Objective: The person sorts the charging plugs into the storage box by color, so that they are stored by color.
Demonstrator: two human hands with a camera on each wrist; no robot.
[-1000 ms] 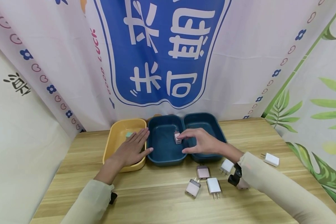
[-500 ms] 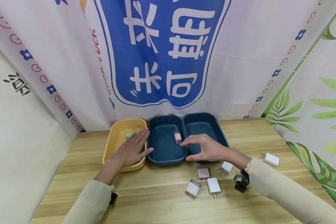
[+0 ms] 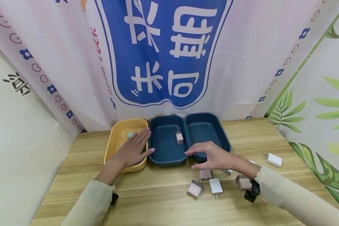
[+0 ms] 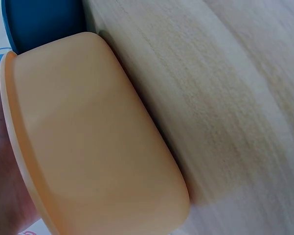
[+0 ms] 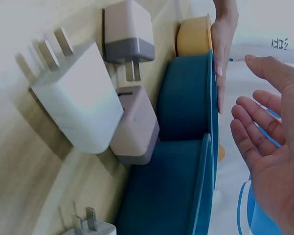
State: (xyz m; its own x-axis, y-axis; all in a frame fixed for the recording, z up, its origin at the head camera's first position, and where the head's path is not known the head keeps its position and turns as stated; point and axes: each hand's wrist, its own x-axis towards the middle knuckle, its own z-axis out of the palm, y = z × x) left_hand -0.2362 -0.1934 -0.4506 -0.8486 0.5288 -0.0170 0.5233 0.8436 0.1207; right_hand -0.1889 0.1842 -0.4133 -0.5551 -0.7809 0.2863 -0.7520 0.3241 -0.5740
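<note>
My left hand lies with fingers extended across the yellow bin, over its right rim. A small green item inside is partly covered by that hand. In the middle dark-blue bin lies a pink charger plug. My right hand hovers at the near edge of the right dark-blue bin, thumb and fingers apart, holding nothing. Below it on the table are a white charger and two pink ones, one nearer me, another close to the bins.
Under the right forearm sit a pink-and-grey charger and a partly hidden white charger. Another white charger lies farther right on the wooden table. A printed curtain hangs behind the bins.
My right hand has drawn back from the pink charger in the middle bin, moving right and toward me. The charger stays in that bin. My left hand has not moved.
</note>
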